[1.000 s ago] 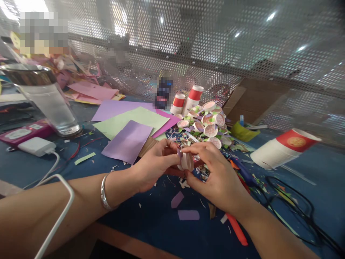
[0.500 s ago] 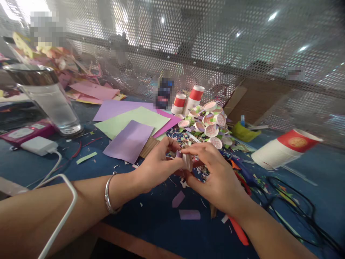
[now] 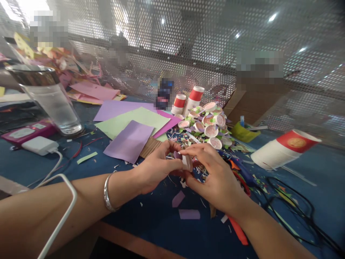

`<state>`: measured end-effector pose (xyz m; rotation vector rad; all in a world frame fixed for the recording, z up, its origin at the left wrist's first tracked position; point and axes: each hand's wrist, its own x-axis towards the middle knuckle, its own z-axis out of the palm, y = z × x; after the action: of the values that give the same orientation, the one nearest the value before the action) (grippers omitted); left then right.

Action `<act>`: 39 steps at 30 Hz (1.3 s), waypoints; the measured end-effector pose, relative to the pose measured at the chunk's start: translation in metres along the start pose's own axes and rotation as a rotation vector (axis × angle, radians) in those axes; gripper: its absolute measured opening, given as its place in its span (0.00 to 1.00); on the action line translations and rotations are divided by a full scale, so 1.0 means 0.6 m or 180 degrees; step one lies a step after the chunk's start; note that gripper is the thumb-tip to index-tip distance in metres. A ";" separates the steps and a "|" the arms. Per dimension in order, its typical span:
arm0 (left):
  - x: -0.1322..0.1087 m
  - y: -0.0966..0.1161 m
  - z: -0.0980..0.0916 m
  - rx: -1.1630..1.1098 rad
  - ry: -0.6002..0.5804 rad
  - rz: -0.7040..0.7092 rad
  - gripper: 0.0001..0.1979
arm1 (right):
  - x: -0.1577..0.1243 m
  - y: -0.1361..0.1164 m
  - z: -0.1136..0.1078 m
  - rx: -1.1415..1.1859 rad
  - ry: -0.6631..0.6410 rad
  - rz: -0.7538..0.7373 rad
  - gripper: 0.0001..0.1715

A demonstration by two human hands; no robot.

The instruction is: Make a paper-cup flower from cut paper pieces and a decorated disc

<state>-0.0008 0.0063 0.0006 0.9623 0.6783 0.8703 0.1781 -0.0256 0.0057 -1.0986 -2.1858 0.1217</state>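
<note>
My left hand (image 3: 156, 167) and my right hand (image 3: 215, 176) meet over the blue table, fingers pinched together on a small round paper disc (image 3: 186, 162) with a purple paper bit (image 3: 178, 155) against it. The disc is held on edge between both hands' fingertips. A silver bangle (image 3: 107, 192) is on my left wrist. Just beyond the hands lies a pile of similar round discs (image 3: 210, 124) mixed with green and purple paper scraps.
Purple and green paper sheets (image 3: 129, 129) lie left of the hands. A glass jar (image 3: 51, 100), a white charger with cable (image 3: 40, 145), red-and-white paper cups (image 3: 283, 147), black cables (image 3: 293, 208), red scraps (image 3: 237, 230) and a perforated metal screen (image 3: 188, 43) surround the spot.
The hands stay together on the disc; the fingers have shifted slightly, turning the disc and pressing the purple bit against it. The view moved a little.
</note>
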 end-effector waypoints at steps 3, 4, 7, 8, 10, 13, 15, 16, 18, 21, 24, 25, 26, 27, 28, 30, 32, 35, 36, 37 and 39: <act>-0.001 0.000 0.000 0.0208 0.0033 0.0075 0.19 | -0.001 0.001 -0.001 0.0016 -0.0017 0.0026 0.28; -0.001 0.000 0.000 0.0316 0.0051 0.0112 0.18 | -0.001 0.002 -0.001 0.0006 -0.0018 0.0026 0.28; -0.001 -0.003 -0.002 0.0714 0.0119 0.0251 0.17 | 0.000 0.001 0.001 -0.0039 -0.0001 0.0020 0.27; 0.000 -0.005 -0.003 0.0843 0.0143 0.0304 0.16 | 0.000 0.001 0.002 -0.0050 0.0003 0.0016 0.26; 0.002 -0.009 -0.005 0.1072 0.0201 0.0449 0.16 | 0.001 0.000 0.003 -0.0059 -0.0005 0.0000 0.26; 0.005 -0.013 -0.005 0.1389 0.0249 0.0722 0.16 | 0.002 -0.002 0.006 -0.0060 -0.0022 -0.0048 0.25; 0.007 -0.014 -0.006 0.1598 0.0294 0.0828 0.15 | 0.003 -0.003 0.007 -0.0077 -0.0023 -0.0065 0.25; 0.008 -0.014 -0.007 0.1668 0.0317 0.0831 0.15 | 0.003 -0.003 0.008 -0.0088 -0.0023 -0.0065 0.25; 0.010 -0.012 -0.009 0.1715 0.0351 0.0764 0.16 | 0.004 -0.004 0.010 -0.0118 -0.0010 -0.0069 0.25; 0.014 -0.008 -0.015 0.1893 0.0412 0.0707 0.18 | 0.004 -0.003 0.012 -0.0178 0.0026 -0.0080 0.24; 0.018 -0.007 -0.020 0.2164 0.0540 0.0766 0.18 | 0.005 -0.004 0.014 -0.0228 0.0061 -0.0091 0.24; 0.019 -0.007 -0.020 0.2171 0.0555 0.0764 0.18 | 0.005 -0.004 0.015 -0.0239 0.0069 -0.0091 0.24; 0.020 -0.007 -0.021 0.2125 0.0556 0.0744 0.19 | 0.005 -0.003 0.015 -0.0247 0.0077 -0.0090 0.25; 0.021 -0.007 -0.021 0.2041 0.0551 0.0702 0.19 | 0.005 -0.003 0.016 -0.0251 0.0076 -0.0087 0.25; 0.021 -0.006 -0.022 0.1927 0.0538 0.0638 0.19 | 0.004 -0.003 0.016 -0.0248 0.0075 -0.0092 0.25; 0.022 -0.004 -0.022 0.1603 0.0501 0.0470 0.18 | 0.003 -0.001 0.015 -0.0223 0.0060 -0.0126 0.25; 0.023 -0.001 -0.022 0.1267 0.0428 0.0323 0.17 | 0.001 0.001 0.015 -0.0184 0.0042 -0.0167 0.22; 0.026 0.004 -0.024 0.1039 0.0327 0.0270 0.16 | 0.000 0.004 0.014 -0.0143 0.0027 -0.0153 0.16; 0.027 0.005 -0.025 0.1052 0.0322 0.0276 0.16 | 0.000 0.004 0.014 -0.0138 0.0030 -0.0142 0.15; 0.028 0.005 -0.026 0.1095 0.0332 0.0286 0.16 | 0.000 0.004 0.014 -0.0141 0.0030 -0.0134 0.13; 0.029 0.005 -0.028 0.1229 0.0359 0.0289 0.17 | 0.000 0.004 0.014 -0.0161 0.0021 -0.0139 0.10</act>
<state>-0.0068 0.0288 -0.0054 1.3037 0.9266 0.8956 0.1746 -0.0223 -0.0016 -1.0768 -2.2161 0.0437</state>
